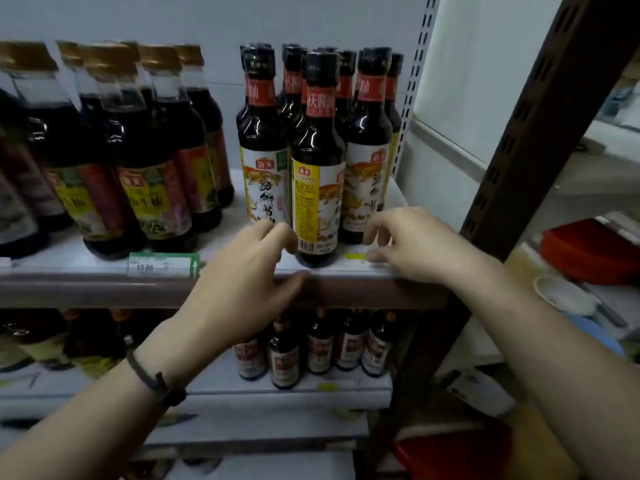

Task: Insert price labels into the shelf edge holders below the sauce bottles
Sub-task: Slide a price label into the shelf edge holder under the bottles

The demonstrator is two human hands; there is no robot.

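Working both hands along the shelf edge holder [346, 270] under the black-capped sauce bottles [318, 157], I am seating a yellow price label [356, 257] into the strip. My right hand [412, 247] is curling over the label's right end, fingertips pressing down on it; the fingers are bent and close together, and I cannot tell whether they are pinching the label or only pushing. My left hand [242, 282] is spread fairly wide, fingers resting on the shelf lip by the front bottle's base, thumb hooked under the edge, holding nothing that I can see. A green label [161, 263] is already sitting in the strip further left.

The risks as I am judging them: the left fingers are touching the front bottle, so a firm push could nudge it back into its neighbours or tip it. The label could also buckle or slide in crooked if one end is pressed before the other catches.
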